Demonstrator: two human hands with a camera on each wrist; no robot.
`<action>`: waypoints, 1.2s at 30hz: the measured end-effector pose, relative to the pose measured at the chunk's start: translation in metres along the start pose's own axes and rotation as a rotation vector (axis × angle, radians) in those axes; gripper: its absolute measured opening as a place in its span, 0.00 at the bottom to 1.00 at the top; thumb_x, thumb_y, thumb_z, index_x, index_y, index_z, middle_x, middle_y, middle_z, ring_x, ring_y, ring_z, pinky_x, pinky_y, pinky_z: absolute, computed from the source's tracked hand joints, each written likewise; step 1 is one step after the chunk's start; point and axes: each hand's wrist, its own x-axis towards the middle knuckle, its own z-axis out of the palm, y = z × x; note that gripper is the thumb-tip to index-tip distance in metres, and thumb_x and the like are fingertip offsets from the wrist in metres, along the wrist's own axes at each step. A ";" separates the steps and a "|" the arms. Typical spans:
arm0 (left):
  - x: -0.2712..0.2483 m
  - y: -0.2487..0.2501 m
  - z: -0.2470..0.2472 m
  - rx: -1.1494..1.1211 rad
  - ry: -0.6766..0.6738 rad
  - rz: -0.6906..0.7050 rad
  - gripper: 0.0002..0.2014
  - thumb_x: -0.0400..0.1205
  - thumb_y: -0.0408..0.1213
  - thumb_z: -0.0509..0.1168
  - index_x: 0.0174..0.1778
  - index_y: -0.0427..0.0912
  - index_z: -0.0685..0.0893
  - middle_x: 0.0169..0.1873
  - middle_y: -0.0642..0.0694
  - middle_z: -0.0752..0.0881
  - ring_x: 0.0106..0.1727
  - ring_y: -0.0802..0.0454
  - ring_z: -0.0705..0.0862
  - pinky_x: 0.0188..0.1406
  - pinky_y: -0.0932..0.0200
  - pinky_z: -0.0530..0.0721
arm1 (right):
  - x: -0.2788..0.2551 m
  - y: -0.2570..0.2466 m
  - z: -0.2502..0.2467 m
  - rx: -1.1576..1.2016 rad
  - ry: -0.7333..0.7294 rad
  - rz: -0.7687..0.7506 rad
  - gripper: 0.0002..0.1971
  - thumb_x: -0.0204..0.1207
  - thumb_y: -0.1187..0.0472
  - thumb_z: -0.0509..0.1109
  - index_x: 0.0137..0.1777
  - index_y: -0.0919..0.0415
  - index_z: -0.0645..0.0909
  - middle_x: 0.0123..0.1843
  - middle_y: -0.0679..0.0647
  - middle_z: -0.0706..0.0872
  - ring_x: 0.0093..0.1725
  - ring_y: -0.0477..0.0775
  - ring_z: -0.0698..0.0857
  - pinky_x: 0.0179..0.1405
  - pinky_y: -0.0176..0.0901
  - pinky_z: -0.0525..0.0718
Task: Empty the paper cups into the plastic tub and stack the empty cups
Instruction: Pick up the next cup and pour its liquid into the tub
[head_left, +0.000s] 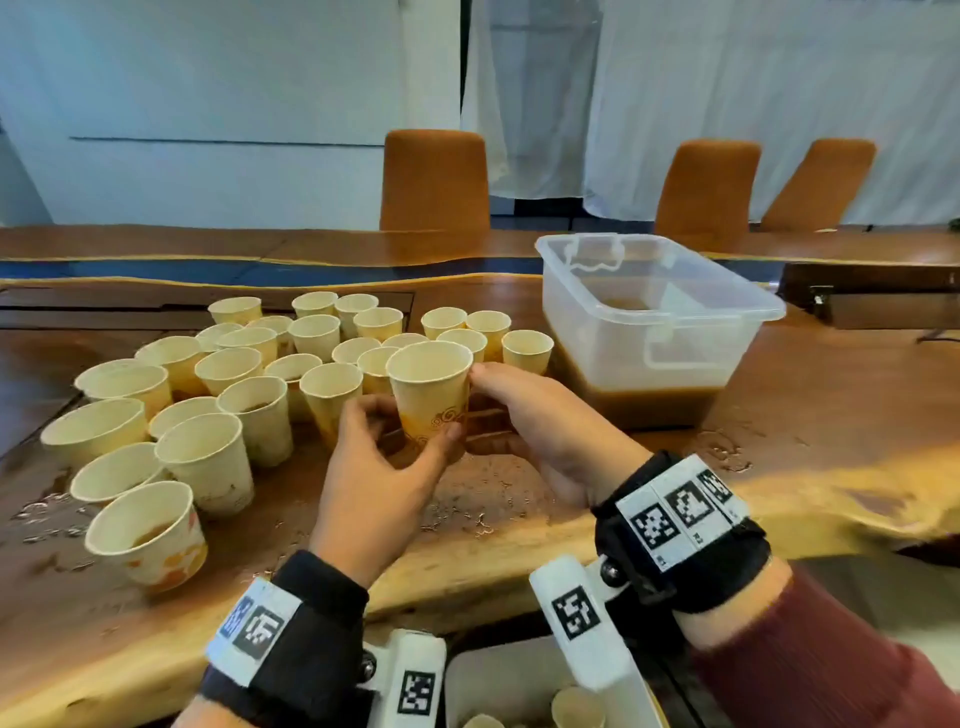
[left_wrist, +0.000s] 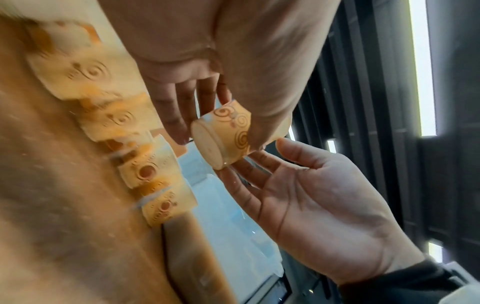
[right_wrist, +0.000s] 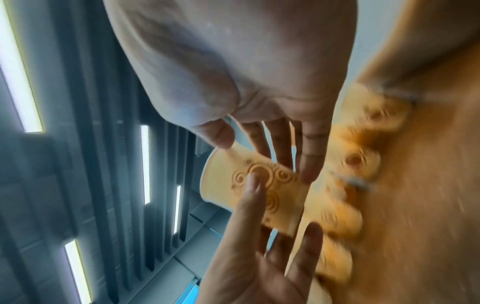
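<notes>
No words, brand names or numbers can be read. The wrist bands (head_left: 680, 512) and white camera mounts (head_left: 575, 613) carry only black-and-white square code markers. The paper cups (left_wrist: 228, 131) bear orange swirl ornaments, with no lettering.

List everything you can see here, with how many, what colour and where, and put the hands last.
Held cup: one, cream with orange swirls, lifted over the table between both hands.
Paper cups: roughly thirty, cream, standing clustered on the table's left.
Plastic tub: one, clear, holding brown liquid, right of the cups.
Table: one, brown wood, wet with spills.
Chairs: three, orange, beyond the table.
Left hand: grips the held cup low.
Right hand: fingers on the cup's side.
</notes>
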 end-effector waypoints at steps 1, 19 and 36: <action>0.004 0.008 0.006 -0.016 -0.016 0.023 0.30 0.73 0.54 0.78 0.67 0.57 0.71 0.59 0.64 0.81 0.60 0.70 0.80 0.54 0.71 0.80 | -0.006 -0.008 -0.012 -0.026 -0.007 -0.023 0.18 0.93 0.48 0.60 0.74 0.54 0.83 0.63 0.56 0.91 0.63 0.57 0.90 0.61 0.51 0.90; 0.148 0.111 0.124 0.232 -0.315 0.308 0.31 0.77 0.54 0.78 0.68 0.57 0.67 0.54 0.58 0.79 0.49 0.60 0.83 0.29 0.78 0.80 | 0.063 -0.033 -0.264 -0.967 0.653 0.177 0.35 0.82 0.41 0.49 0.83 0.60 0.69 0.83 0.64 0.73 0.79 0.70 0.74 0.76 0.65 0.74; 0.195 0.104 0.133 0.635 -0.306 0.479 0.31 0.75 0.51 0.80 0.70 0.60 0.71 0.59 0.53 0.78 0.54 0.53 0.81 0.54 0.58 0.87 | 0.071 -0.025 -0.269 -1.032 0.684 0.235 0.40 0.79 0.38 0.53 0.88 0.59 0.64 0.85 0.59 0.70 0.80 0.66 0.72 0.75 0.63 0.73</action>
